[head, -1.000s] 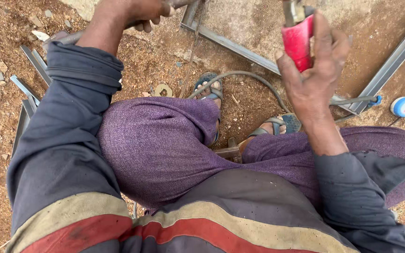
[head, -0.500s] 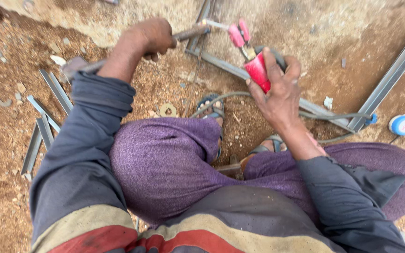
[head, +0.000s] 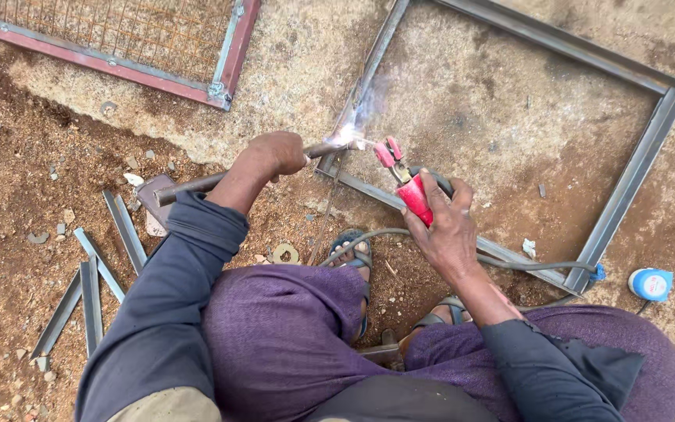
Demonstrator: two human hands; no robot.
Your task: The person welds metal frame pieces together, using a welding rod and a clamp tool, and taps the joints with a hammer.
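Bare reddish dirt ground (head: 33,156), gritty, pebbled, paler and sandier toward the top; on it a large rectangular grey metal frame (head: 634,176) of angle bar, upper edge cut off by the picture; top left a red-painted frame with rusty wire mesh (head: 119,39), also cut off; person squats, purple trousers and dark sleeves fill the bottom, sandalled toes between the knees; loose grey angle-bar offcuts (head: 95,281) lie at left, flat and splayed; left hand (head: 275,154) clenched round a long rusty metal bar (head: 197,184), its far end touching the frame's near-left corner; right hand (head: 447,227) clenched on the red-handled electrode holder (head: 412,191), thin rod tip meeting the bar end at a white spark (head: 349,137) with pale smoke; grey cable (head: 541,266) runs from the holder across the frame's lower rail; small blue and white round thing (head: 651,284) at right, kind unclear; versus half a second ago the view has tilted up, more frame shows, and the spark is new; the joint itself is lost in glare.
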